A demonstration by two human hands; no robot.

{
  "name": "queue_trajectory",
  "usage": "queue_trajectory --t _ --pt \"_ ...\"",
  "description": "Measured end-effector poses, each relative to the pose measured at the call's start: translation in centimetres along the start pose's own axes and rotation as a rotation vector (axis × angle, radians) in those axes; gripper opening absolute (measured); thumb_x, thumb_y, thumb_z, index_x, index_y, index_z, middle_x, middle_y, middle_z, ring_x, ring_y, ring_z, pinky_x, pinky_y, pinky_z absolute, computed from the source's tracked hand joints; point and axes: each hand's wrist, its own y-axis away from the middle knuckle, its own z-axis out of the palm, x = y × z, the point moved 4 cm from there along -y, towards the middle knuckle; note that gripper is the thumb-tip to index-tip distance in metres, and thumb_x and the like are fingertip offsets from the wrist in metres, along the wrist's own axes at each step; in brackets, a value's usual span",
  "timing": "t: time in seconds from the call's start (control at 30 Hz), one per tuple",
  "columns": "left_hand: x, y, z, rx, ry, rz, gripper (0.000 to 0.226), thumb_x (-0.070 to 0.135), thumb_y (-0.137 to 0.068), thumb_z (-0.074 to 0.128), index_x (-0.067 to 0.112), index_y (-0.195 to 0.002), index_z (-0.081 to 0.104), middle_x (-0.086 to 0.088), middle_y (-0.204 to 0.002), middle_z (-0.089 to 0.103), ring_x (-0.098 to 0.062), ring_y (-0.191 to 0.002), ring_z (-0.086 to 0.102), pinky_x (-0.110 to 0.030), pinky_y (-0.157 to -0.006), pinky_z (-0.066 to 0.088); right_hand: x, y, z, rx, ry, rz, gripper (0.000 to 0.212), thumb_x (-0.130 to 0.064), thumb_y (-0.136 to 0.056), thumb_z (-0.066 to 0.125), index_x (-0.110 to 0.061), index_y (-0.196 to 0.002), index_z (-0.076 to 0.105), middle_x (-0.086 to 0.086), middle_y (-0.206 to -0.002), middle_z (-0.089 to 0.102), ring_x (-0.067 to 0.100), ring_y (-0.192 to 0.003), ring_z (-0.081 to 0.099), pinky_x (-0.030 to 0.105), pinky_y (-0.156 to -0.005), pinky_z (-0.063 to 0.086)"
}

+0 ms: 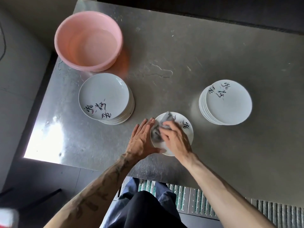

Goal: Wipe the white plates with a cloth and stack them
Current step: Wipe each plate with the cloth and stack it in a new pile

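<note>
Plates: L stack (105, 96), R stack (228, 102), 1 single plate (183, 121). L hand (141, 139) flat at rim, R hand (176, 142) grips 1 cloth (156, 134).

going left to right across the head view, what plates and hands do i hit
left plate stack → left hand → plate being wiped, with the cloth and right hand over it → right plate stack

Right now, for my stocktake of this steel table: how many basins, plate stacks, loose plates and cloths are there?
Pink basin: 1
Stacks of white plates: 2
Single white plate: 1
Grey cloth: 1
Total: 5
</note>
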Motion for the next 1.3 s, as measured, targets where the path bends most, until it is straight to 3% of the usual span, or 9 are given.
queue_trajectory --t 0.13,0.23,0.37,0.6,0.67,0.77,0.97,1.1,1.3 --pt "-0.1 0.0 0.1 0.005 -0.005 -0.007 0.139 0.077 -0.057 0.083 0.022 -0.165 0.015 0.012 -0.171 0.013 -0.008 -0.158 0.002 -0.041 -0.130 0.002 2.3 -1.5 -1.8 0.209 0.031 0.193 0.011 -0.017 -0.091 0.073 -0.015 -0.099 0.080 0.003 -0.109 0.065 0.025 -0.101 0.061 0.039 -0.086 0.054" --pt "0.0 -0.1 0.1 0.019 -0.015 -0.005 0.135 0.073 -0.059 0.084 0.023 -0.164 0.017 0.011 -0.171 0.014 -0.009 -0.158 0.005 -0.041 -0.130 0.004 -1.1 -0.1 0.6 0.115 -0.034 0.139 0.006 -0.022 -0.090 0.074 -0.020 -0.093 0.079 -0.003 -0.107 0.061 0.021 -0.102 0.060 0.032 -0.083 0.053" --pt "-0.4 0.0 0.0 0.018 -0.043 0.030 0.132 0.074 -0.061 0.082 0.020 -0.164 0.019 0.009 -0.171 0.016 -0.011 -0.158 0.008 -0.044 -0.129 0.009 -1.2 2.1 1.4 -0.012 -0.075 0.004 0.014 -0.020 -0.089 0.076 -0.021 -0.102 0.080 -0.011 -0.116 0.060 0.015 -0.106 0.059 0.032 -0.087 0.056" --pt "-0.3 -0.2 0.4 -0.003 -0.051 -0.009 0.139 0.085 -0.058 0.077 0.029 -0.165 0.008 0.018 -0.171 0.007 -0.002 -0.157 -0.004 -0.035 -0.129 -0.003 2.7 -1.3 -2.0 0.176 -0.010 0.223 0.010 -0.020 -0.092 0.072 -0.017 -0.097 0.080 0.002 -0.110 0.064 0.025 -0.103 0.061 0.041 -0.085 0.054" --pt "-0.5 -0.2 0.5 0.007 -0.043 -0.012 0.138 0.084 -0.058 0.076 0.027 -0.165 0.011 0.015 -0.171 0.009 -0.004 -0.157 -0.001 -0.037 -0.129 0.000 0.3 -0.6 -0.5 0.084 -0.015 0.159 0.007 -0.023 -0.092 0.073 -0.021 -0.093 0.079 -0.003 -0.110 0.062 0.021 -0.105 0.059 0.035 -0.085 0.054" --pt "-0.5 -0.2 0.4 -0.003 -0.064 0.025 0.135 0.083 -0.060 0.073 0.024 -0.165 0.012 0.012 -0.171 0.010 -0.008 -0.158 0.000 -0.043 -0.130 0.005 -1.1 1.7 0.9 -0.072 -0.077 -0.016 0.017 -0.020 -0.090 0.076 -0.020 -0.107 0.080 -0.008 -0.119 0.061 0.013 -0.108 0.059 0.029 -0.090 0.054" --pt "-0.1 -0.1 0.2 -0.005 -0.032 0.004 0.132 0.082 -0.063 0.075 0.028 -0.165 0.010 0.014 -0.171 0.010 -0.006 -0.158 0.000 -0.040 -0.130 0.000 4.8 -0.9 -3.2 0.087 0.046 0.112 0.013 -0.014 -0.089 0.075 -0.016 -0.101 0.080 -0.004 -0.114 0.064 0.019 -0.101 0.058 0.038 -0.078 0.057" --pt "0.1 -0.2 0.3 0.000 -0.053 -0.028 0.133 0.078 -0.063 0.079 0.027 -0.165 0.010 0.013 -0.171 0.010 -0.007 -0.158 0.000 -0.041 -0.130 0.000 4.1 -0.5 -3.1 0.153 0.067 0.134 0.012 -0.014 -0.091 0.073 -0.015 -0.101 0.079 -0.001 -0.113 0.065 0.020 -0.100 0.060 0.035 -0.077 0.057" --pt "0.1 -0.2 0.3 -0.029 -0.111 -0.015 0.139 0.080 -0.060 0.078 0.026 -0.166 0.006 0.012 -0.172 0.006 -0.009 -0.158 -0.003 -0.043 -0.129 0.003 0.6 3.6 0.1 -0.054 -0.045 -0.028 0.024 -0.018 -0.090 0.076 -0.019 -0.114 0.078 -0.011 -0.122 0.062 0.012 -0.106 0.060 0.025 -0.092 0.054"
